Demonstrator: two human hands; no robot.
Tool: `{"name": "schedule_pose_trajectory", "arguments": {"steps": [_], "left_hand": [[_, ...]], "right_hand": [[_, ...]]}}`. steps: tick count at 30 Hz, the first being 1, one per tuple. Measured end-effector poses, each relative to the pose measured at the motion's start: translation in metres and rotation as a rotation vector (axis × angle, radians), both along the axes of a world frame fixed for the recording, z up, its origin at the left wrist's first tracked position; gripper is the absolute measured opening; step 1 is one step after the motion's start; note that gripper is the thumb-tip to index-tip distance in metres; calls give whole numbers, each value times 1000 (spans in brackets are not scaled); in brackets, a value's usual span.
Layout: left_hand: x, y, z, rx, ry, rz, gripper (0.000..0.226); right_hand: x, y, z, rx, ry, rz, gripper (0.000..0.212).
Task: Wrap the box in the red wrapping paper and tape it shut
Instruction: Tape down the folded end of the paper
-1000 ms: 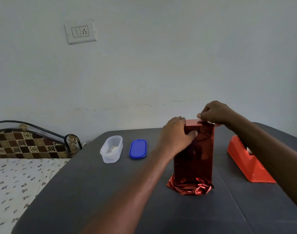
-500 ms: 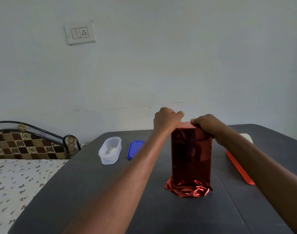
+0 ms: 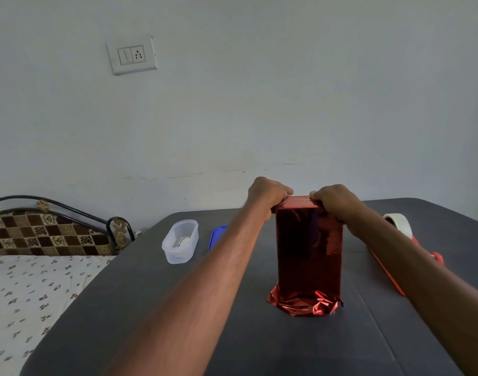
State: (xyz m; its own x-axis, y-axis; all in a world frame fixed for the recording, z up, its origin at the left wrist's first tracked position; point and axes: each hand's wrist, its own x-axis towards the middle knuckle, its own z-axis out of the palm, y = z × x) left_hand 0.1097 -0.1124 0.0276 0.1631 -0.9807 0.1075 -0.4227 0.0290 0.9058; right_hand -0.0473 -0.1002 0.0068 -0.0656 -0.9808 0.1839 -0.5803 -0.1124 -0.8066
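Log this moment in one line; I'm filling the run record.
stage: top fold | left hand: on box top | right hand: on box top | bottom paper: crumpled, loose

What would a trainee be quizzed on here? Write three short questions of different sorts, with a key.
1. True or false: the wrapped box stands upright on the table.
2. Which end shows loose, crumpled paper? A top, B bottom.
3. Fill in: both hands, left hand and right hand, are at the box's ____ end.

Key: 1 true. 2 B. 3 top.
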Motion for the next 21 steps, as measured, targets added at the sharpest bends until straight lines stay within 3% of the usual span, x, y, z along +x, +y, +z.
{"name": "schedule_pose_trajectory", "arguments": {"steps": [2, 4, 5, 9, 11, 12, 15, 16, 18, 21], "left_hand": [[-3, 3, 1, 19, 43, 8, 23], [-12, 6, -1, 55, 23, -11, 56], [-16, 8, -1, 67, -23, -17, 62], [-14, -1, -2, 68, -70, -53, 34], [-8, -1, 1, 78, -68, -58, 22], [-5, 1, 3, 81, -62, -54, 22], [-2, 10, 9, 83, 2, -49, 28], [-2, 11, 9, 83, 26, -48, 30], [-3, 12, 8, 54, 44, -75, 32], [-3, 8, 1, -10, -13, -104, 18]], "right_hand": [[0, 1, 1, -7, 10, -10, 17], [0, -4, 1, 4, 19, 1, 19], [1, -1, 3, 13, 5, -2, 20], [3, 4, 6, 41, -35, -1, 21], [4, 4, 6, 64, -147, -8, 18], [3, 2, 5, 21, -243, -36, 20], [2, 3, 4, 13, -118, -39, 33], [2, 4, 3, 31, -199, -44, 29], [1, 5, 1, 0, -181, -36, 29], [-1, 4, -3, 2, -132, 20, 31]]}}
